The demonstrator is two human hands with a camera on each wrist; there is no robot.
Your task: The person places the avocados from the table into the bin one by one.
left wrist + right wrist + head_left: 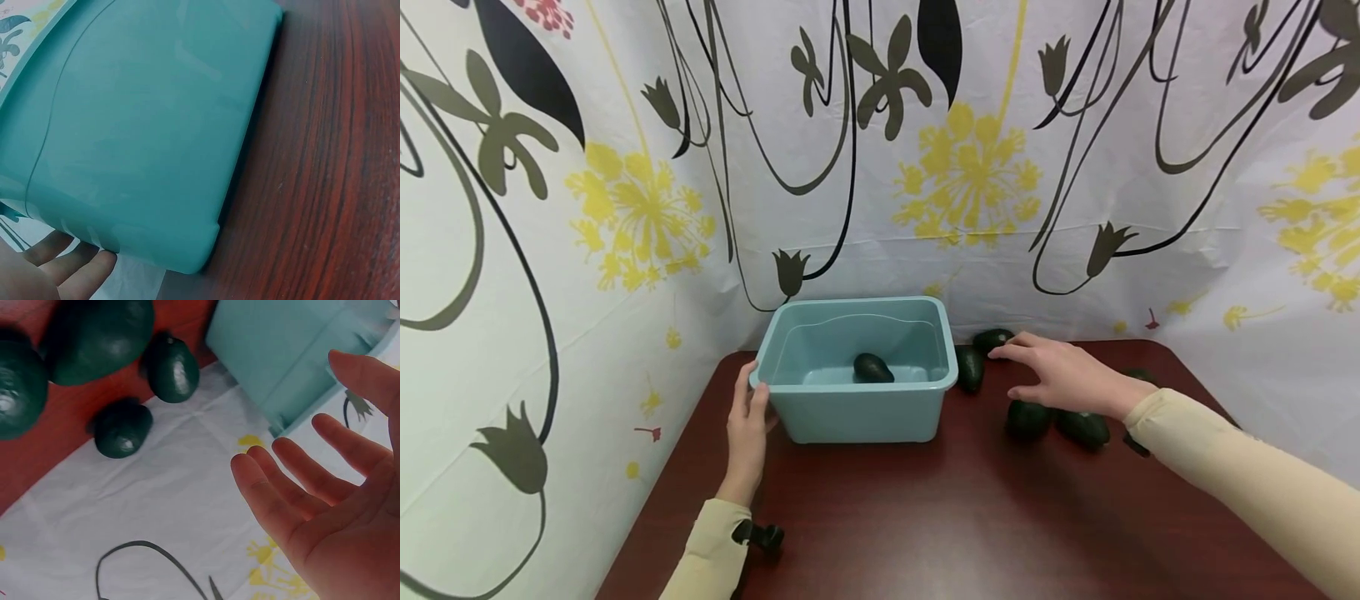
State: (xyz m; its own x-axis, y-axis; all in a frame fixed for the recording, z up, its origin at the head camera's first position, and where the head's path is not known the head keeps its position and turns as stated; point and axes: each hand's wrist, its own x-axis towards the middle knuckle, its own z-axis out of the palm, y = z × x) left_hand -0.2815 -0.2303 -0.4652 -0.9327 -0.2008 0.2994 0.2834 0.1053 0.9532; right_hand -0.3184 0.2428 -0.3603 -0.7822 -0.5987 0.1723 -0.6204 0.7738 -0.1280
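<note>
A light blue plastic bin [853, 417] stands at the back of the table. One dark green avocado [872, 367] lies on its floor. At the bin's left front corner, my left hand [747, 433] grips the rim; in the left wrist view its fingers [87, 269] lie against the outer wall. My right hand [1063, 373] hovers palm down over the avocados right of the bin, its fingers spread and holding nothing. Below it sits a round avocado [1028, 421], with another avocado [1082, 429] beside that. Ahead of its fingertips are a long avocado [970, 369] near the bin and a farther avocado [991, 339].
The dark red-brown wooden table [880, 517] extends toward me in front of the bin. A white cloth [865, 225] with printed flowers hangs behind the table and along its left side. A small black device [763, 536] is strapped to the left wrist.
</note>
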